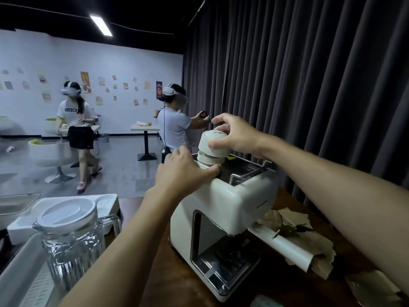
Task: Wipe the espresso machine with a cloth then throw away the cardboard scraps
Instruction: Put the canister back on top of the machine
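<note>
head view: espresso machine (228,207) mid-table, straight ahead.
right hand (230,135): curled round upturned white cup (211,144), tilted atop lower cup (209,159) on machine top.
left hand (181,171): flat, pressed on top's near-left edge.
teal cloth (265,302): bottom edge, back toward wearer, likely nearer the right arm.
cardboard scraps (294,220): just right of machine.

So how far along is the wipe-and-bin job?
Done: nothing visible. In hand: right hand grips an upturned white cup over the espresso machine; left hand rests on the machine's top. Left: all wiping; cardboard scraps lie beside the machine.
</note>
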